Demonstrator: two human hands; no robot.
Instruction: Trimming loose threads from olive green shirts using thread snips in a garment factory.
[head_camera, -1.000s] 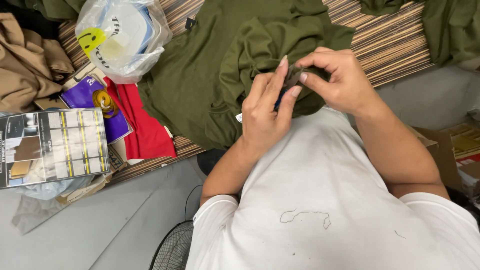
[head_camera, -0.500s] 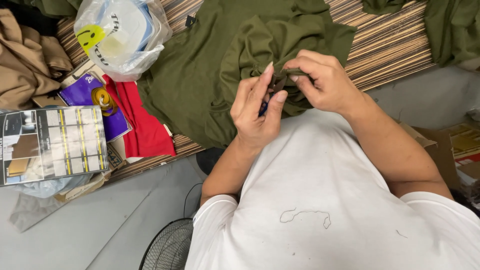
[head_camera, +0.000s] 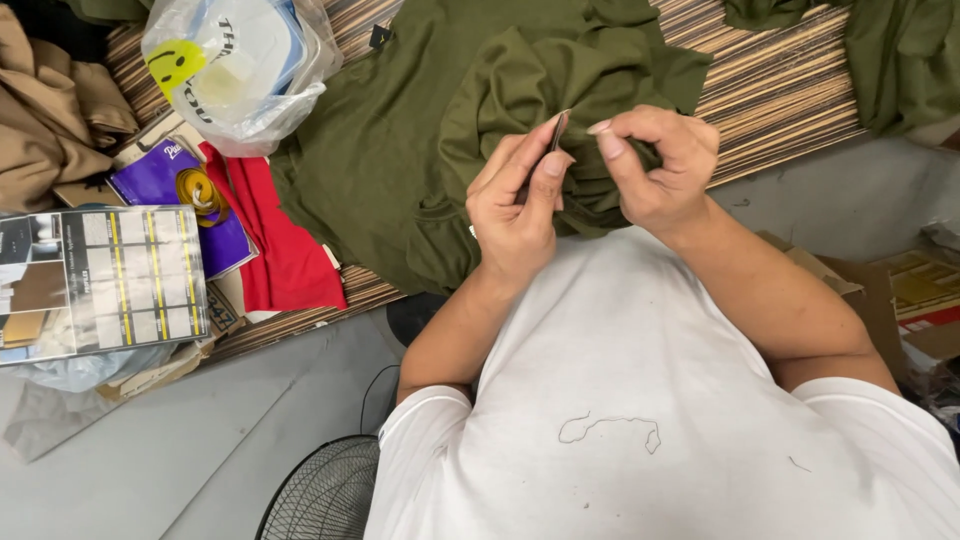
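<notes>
An olive green shirt (head_camera: 400, 150) lies spread and bunched on a striped surface (head_camera: 780, 90) in front of me. My left hand (head_camera: 515, 215) pinches a small thin dark object (head_camera: 558, 130) between thumb and forefinger, held upright over the bunched cloth. Just to its right, my right hand (head_camera: 660, 170) is curled, its fingers closed into the gathered olive fabric and its thumb pointing toward the dark object. The two hands are a small gap apart. What the dark object is cannot be made out. My white shirt (head_camera: 650, 420) fills the lower part of the view.
At upper left are a clear plastic bag (head_camera: 240, 70) with a yellow smiley face, a purple packet (head_camera: 180, 200), red cloth (head_camera: 285, 260), tan cloth (head_camera: 50, 120) and a printed card (head_camera: 100, 280). A fan grille (head_camera: 325, 495) stands on the grey floor. Cardboard boxes (head_camera: 915, 300) sit at right.
My hands were pressed together around the dark thing. They have drawn slightly apart, and the dark object now stands in my left fingers alone.
</notes>
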